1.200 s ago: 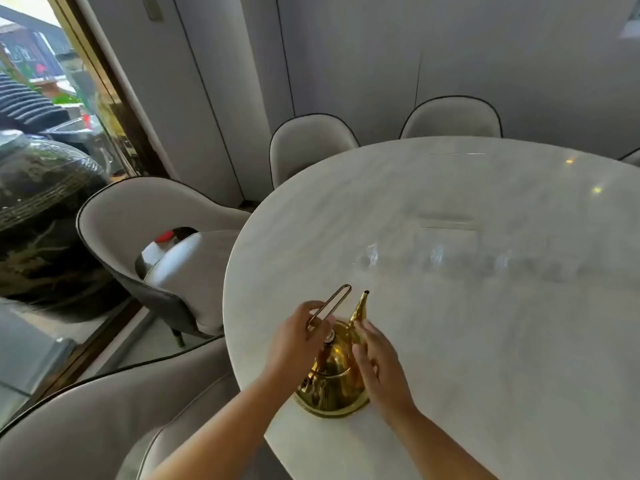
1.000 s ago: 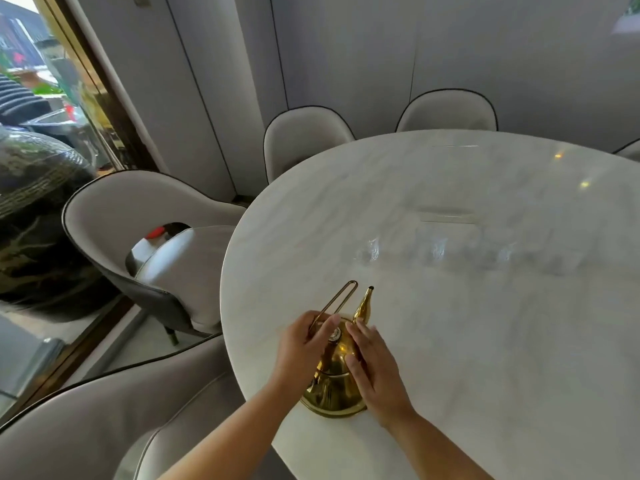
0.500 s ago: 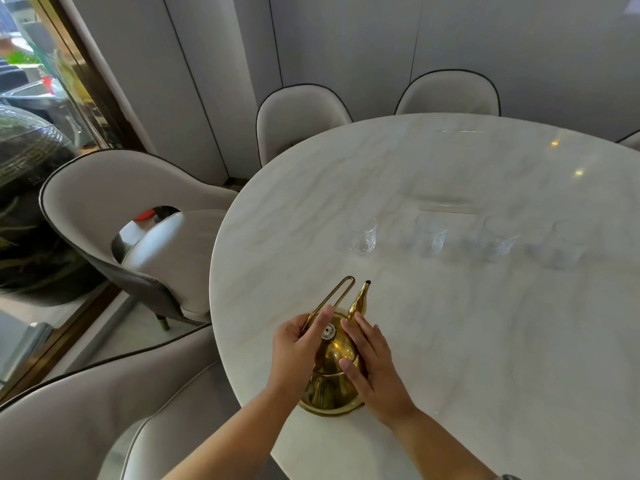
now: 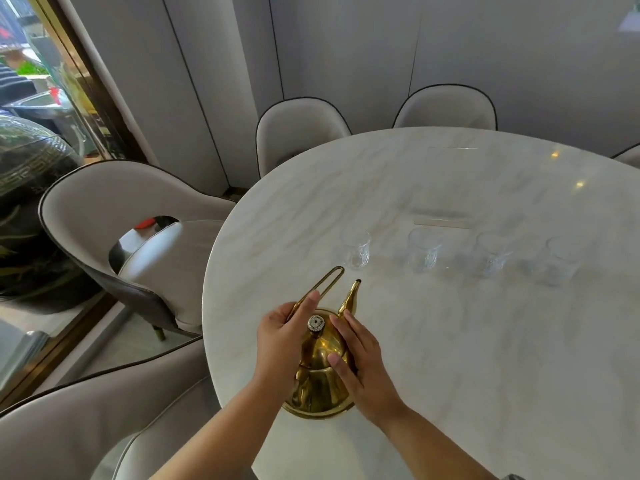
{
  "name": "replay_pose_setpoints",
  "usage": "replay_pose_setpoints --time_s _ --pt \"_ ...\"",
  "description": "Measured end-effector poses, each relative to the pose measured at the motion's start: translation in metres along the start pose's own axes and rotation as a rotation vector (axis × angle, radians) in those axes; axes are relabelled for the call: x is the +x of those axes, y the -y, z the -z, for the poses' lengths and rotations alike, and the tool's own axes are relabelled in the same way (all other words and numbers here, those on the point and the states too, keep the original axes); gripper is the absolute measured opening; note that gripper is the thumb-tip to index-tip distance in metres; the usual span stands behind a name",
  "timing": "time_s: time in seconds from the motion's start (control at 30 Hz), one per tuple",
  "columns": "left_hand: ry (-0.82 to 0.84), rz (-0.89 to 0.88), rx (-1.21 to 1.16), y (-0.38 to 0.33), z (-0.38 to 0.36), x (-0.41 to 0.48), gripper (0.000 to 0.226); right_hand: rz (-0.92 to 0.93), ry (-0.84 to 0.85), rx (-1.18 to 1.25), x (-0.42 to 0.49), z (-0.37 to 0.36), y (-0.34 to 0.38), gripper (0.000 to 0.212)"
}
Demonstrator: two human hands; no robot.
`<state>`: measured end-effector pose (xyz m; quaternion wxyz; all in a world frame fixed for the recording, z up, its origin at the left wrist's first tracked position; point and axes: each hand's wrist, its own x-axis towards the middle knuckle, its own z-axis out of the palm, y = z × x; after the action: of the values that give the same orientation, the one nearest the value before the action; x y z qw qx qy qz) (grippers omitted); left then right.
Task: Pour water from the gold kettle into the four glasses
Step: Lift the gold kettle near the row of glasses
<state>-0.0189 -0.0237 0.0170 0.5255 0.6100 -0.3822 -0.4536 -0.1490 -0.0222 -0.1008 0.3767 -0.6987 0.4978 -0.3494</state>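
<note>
Nothing poured yet: left hand [image 4: 285,329] grasps the gold kettle [image 4: 317,386] by its handle [image 4: 327,280], right hand [image 4: 365,370] rests flat against it (four glasses [image 4: 423,249] look empty).

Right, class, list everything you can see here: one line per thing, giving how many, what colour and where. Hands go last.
kettle: one, gold, upright at the table's near edge.
glasses: four, clear, in a row beyond the kettle.
table: one, white marble, filling the right of the view.
chairs: four plainly, pale grey with dark edging, round the table's left and far sides; a sliver of a fifth at far right.
flat clear strip: one, on the table behind the glasses; cannot tell what.
wall: grey panels, behind the chairs.
window: one, gold-framed, far left.
left hand: one, grips the kettle's handle.
right hand: one, rests against the kettle's side.
</note>
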Motion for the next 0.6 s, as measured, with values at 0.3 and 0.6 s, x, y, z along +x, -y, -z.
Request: replay_pose_setpoints --time_s 0.3,0.6 --pt "-0.067 0.012 0.132 -0.058 -0.013 0.044 0.053 0.020 0.071 0.104 0.063 0.024 0.023 0.060" --pt "-0.028 0.041 0.236 -0.077 -0.031 0.110 0.051 -0.027 0.096 0.209 0.118 0.025 0.015 0.061"
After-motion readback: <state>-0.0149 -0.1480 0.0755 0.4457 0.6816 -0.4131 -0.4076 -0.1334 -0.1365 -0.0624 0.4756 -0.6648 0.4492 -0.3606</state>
